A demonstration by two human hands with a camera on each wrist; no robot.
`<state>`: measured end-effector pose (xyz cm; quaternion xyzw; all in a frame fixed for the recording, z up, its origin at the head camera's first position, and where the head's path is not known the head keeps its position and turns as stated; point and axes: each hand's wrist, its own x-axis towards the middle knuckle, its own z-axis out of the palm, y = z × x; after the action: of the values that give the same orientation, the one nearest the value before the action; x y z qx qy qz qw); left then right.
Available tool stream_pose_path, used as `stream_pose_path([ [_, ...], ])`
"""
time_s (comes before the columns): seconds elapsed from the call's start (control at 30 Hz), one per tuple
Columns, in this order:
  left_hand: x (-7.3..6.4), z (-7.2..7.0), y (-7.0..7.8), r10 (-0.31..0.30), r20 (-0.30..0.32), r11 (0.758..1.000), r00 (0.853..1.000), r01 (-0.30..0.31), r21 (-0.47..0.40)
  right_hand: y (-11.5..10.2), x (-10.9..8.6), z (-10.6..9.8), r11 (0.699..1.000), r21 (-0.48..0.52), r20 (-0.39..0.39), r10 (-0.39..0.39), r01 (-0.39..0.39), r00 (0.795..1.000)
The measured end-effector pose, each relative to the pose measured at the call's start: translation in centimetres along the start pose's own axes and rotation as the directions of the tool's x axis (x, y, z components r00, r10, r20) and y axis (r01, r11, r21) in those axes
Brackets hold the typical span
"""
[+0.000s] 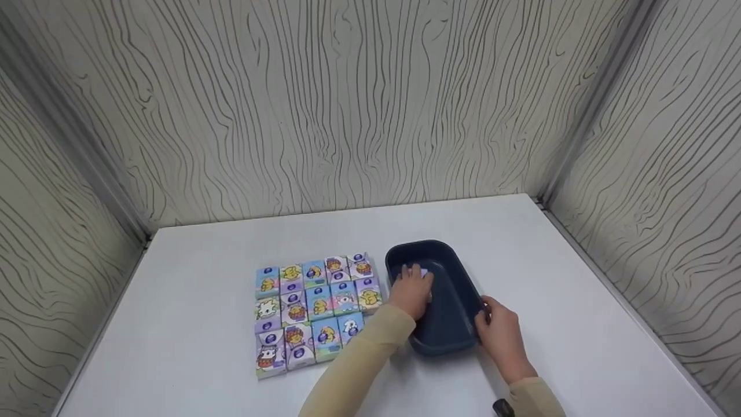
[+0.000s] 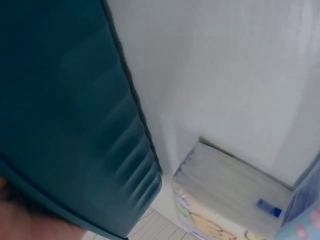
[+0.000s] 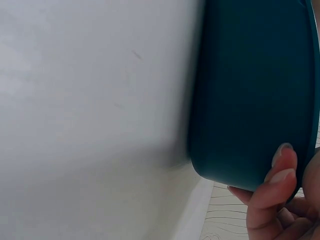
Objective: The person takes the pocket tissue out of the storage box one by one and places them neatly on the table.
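Observation:
A dark blue rectangular plastic basin (image 1: 448, 313) stands on the white table. Inside it, near the left wall, my left hand (image 1: 412, 291) holds a small lavender tissue pack (image 1: 424, 271), mostly covered by the fingers. My right hand (image 1: 502, 330) grips the basin's right rim, its fingers curled against the outer wall in the right wrist view. Left of the basin, pocket tissue packs (image 1: 318, 301) with cartoon prints lie side by side in three rows. My left forearm hides part of the front row.
Table surface (image 1: 191, 324) extends around the packs and basin. Wood-grain patterned panels (image 1: 347, 116) enclose the table at the back and both sides. A small black object (image 1: 502, 407) sits by the right sleeve. One tissue pack (image 2: 230, 185) stands close to the basin's outer wall.

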<state>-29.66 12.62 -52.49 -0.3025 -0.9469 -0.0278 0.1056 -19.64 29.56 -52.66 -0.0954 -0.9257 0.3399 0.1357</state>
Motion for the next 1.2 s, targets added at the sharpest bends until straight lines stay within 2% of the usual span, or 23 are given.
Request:
stream_pose_path([
  [0.3,0.0,-0.1,0.2,0.003,0.042,1.0,0.999,-0.003,-0.001,0.0,0.1,0.0,1.0,-0.012,-0.014,-0.012,0.012,1.0],
  [0.43,-0.2,-0.5,0.2,0.001,0.049,0.994,0.999,0.004,-0.108,0.1,0.0,0.0,1.0,-0.011,-0.024,-0.018,0.017,1.0],
  [0.5,-0.4,-1.0,0.0,-0.007,0.061,0.978,0.998,0.02,-0.206,0.1,0.0,0.0,1.0,-0.009,-0.029,-0.019,0.019,0.999],
  [0.6,-0.8,-2.1,-0.4,-0.015,0.08,0.935,0.997,0.042,-0.353,0.0,0.0,0.1,1.0,-0.008,-0.036,-0.025,0.025,0.999],
  [0.7,-1.4,-3.5,-1.3,-0.003,0.073,0.898,0.997,0.035,-0.439,-0.1,0.1,0.0,1.0,-0.003,-0.039,-0.032,0.031,0.999],
  [0.83,-2.9,-5.1,-2.7,0.012,0.024,0.874,1.0,0.001,-0.485,-0.1,0.1,0.0,0.999,-0.008,-0.033,-0.039,0.039,0.999],
  [0.93,-4.3,-5.8,-3.8,0.01,-0.015,0.86,1.0,-0.016,-0.51,-0.1,0.1,-0.1,0.999,-0.007,-0.029,-0.031,0.031,0.999],
  [1.07,-6.5,-5.6,-5.1,-0.025,-0.043,0.845,0.999,-0.002,-0.535,-0.1,0.0,-0.1,1.0,-0.001,-0.019,-0.021,0.021,1.0],
  [1.2,-8.9,-4.7,-6.2,-0.077,-0.001,0.838,0.997,0.064,-0.542,-0.1,0.0,0.0,1.0,-0.001,0.001,-0.013,0.013,1.0],
])
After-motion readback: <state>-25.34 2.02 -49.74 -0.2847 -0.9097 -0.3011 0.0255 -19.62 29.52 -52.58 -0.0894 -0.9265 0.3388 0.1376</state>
